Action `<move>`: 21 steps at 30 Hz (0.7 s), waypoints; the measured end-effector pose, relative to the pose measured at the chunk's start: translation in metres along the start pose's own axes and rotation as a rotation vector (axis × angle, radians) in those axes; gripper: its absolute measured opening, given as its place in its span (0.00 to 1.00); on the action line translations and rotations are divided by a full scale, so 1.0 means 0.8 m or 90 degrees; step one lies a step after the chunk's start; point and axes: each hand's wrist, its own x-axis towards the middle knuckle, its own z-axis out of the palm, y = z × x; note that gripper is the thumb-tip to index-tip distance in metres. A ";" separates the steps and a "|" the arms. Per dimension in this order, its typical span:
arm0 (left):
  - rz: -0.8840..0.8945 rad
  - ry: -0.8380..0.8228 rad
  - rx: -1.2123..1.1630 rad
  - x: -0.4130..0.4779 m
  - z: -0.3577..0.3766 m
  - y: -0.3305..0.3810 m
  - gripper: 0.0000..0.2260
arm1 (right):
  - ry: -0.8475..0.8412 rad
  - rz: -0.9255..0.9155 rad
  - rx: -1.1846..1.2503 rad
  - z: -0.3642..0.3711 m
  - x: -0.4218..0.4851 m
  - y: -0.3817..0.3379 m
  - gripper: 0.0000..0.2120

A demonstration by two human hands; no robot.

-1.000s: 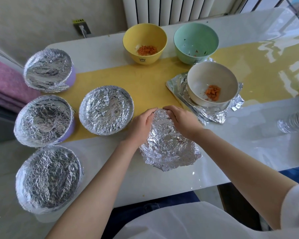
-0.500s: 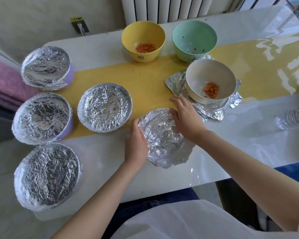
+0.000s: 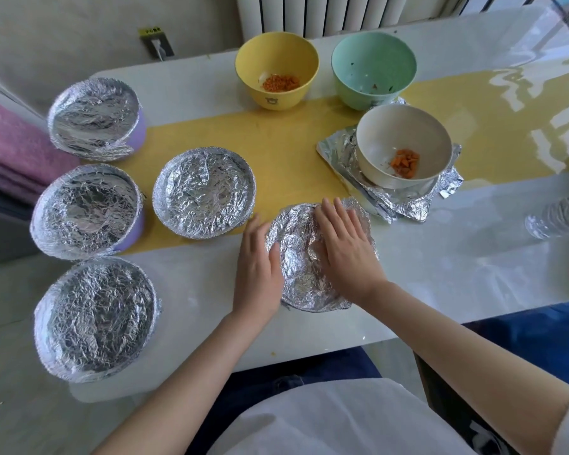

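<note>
step: I judge foil (image 3: pixel 304 257) is being pressed into shape | foil: near middle of desk (image 3: pixel 440 274) | left hand (image 3: pixel 258 274) flat at its left side, right hand (image 3: pixel 345 247) flat on top, fingers straight | next: probably tuck the rim, gently

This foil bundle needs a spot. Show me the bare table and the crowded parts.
Bare table lies right of the foil bundle, between it and the bottle. The yellow strip is free between the middle covered bowl and the white bowl. Crowded: the left, with other covered bowls, and the far side, with yellow bowl and green bowl.
</note>
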 end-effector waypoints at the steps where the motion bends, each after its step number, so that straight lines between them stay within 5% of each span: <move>1: 0.023 -0.017 0.026 0.006 0.004 0.002 0.14 | 0.000 0.002 -0.007 0.002 -0.001 0.003 0.25; 6: 0.046 -0.051 0.077 0.023 0.023 0.006 0.17 | 0.038 0.025 0.037 0.005 -0.003 0.014 0.23; 13: -0.039 0.017 -0.116 0.019 0.026 -0.007 0.17 | 0.132 0.109 0.171 0.009 -0.002 0.014 0.19; 21: -0.111 0.066 -0.211 0.020 0.029 -0.007 0.16 | 0.101 0.240 0.278 0.003 0.006 0.023 0.19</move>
